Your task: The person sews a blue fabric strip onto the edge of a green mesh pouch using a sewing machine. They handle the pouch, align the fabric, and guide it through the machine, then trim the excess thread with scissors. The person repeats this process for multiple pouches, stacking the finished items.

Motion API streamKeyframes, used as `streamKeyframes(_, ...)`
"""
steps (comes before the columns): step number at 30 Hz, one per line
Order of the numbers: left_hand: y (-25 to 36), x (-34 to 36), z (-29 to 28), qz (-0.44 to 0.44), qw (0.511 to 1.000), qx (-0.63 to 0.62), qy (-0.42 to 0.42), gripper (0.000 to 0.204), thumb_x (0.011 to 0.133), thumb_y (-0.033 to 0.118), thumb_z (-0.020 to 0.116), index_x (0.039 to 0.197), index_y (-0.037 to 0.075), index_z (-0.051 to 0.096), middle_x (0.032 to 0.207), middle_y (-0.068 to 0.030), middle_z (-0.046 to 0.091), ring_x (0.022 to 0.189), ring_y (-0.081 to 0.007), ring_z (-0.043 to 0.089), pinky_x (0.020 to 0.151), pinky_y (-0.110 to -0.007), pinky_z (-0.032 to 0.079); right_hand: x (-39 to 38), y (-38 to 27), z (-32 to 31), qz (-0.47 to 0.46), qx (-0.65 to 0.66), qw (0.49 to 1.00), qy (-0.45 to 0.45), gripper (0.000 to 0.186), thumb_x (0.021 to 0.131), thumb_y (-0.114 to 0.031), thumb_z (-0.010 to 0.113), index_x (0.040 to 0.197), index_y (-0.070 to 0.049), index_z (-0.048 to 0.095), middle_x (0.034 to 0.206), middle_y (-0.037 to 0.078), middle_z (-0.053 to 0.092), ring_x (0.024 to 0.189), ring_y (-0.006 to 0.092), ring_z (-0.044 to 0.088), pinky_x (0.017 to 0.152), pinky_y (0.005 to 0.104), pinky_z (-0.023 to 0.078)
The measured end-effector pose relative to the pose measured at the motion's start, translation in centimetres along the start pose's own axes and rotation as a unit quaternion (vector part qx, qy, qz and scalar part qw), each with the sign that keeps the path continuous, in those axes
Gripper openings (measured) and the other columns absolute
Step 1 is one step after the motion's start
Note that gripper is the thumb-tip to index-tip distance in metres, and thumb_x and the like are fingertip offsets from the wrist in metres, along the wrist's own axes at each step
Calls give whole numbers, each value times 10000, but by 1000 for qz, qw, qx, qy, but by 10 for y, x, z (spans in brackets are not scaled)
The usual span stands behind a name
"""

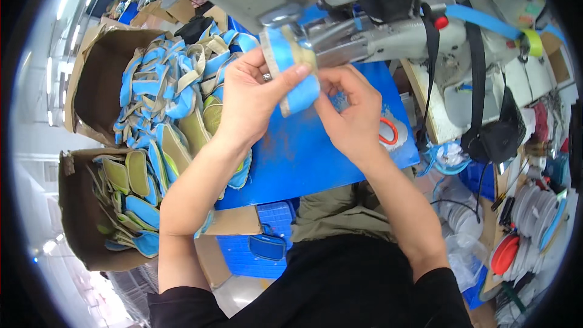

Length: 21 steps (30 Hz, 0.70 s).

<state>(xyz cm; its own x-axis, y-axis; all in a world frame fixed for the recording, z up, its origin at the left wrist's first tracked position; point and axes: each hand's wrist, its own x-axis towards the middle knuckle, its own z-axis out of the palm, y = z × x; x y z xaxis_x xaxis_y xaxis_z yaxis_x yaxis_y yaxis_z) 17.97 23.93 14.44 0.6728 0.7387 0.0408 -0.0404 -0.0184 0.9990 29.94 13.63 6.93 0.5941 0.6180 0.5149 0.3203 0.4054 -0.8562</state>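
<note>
Cloth pieces (146, 88) are heaped leftmost. By the left hand (250, 91), thumb and fingers closed, a blue-and-beige band (297, 95) is gripped above the blue table (303, 158). The right hand (351, 109) is half-curled at the band's edge; grip cannot be told.

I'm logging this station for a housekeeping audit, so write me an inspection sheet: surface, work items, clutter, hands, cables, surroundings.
Surface: blue tabletop, with brownish marks.
Work items: curved blue-and-beige fabric piece, held up beside the grey machine.
Clutter: heap of blue-and-beige pieces at the left; orange loop handle near the tabletop's right edge.
Hands: left hand holds the fabric piece, thumb across it; right hand has its fingertips at the piece's right edge, grip unclear.
Cables: thin black cord curving at the lower right; its ends cannot be traced.
Surroundings: open cardboard box at the lower left, containing padded pieces; stacked pale discs at the right.
</note>
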Motion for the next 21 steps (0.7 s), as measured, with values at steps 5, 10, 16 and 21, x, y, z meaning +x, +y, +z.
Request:
streamKeyframes(5,-2,2,2,14,1000,-15,-9,271,887,19,784,1142,1,693,1031,-64,757,876,-102,710,770,-269,599,-2,4,3,13,10,1000,2,205,796,15,762,988,-27,706,861,89,676,754,198,646,686,314,509)
streamKeyframes(10,-2,1,4,5,999,-32,0,303,873,9,789,1152,7,672,1018,-63,755,865,-106,716,765,-271,606,-4,2,3,27,27,999,-1,205,799,13,769,994,-15,712,867,86,684,753,180,644,692,303,512)
streamKeyframes(16,5,13,-2,-37,998,-54,-2,318,868,2,791,1151,19,648,1008,-63,750,850,-116,720,755,-277,601,-8,-8,-1,144,156,977,-23,221,876,36,729,1095,29,703,909,41,707,797,101,637,718,274,522)
streamKeyframes(21,13,7,2,-46,998,-29,-14,340,897,37,778,1197,33,618,1059,-61,738,922,-116,716,806,-272,584,0,-23,-3,196,234,952,-32,224,923,29,696,1146,48,682,944,25,713,821,64,639,735,234,522)
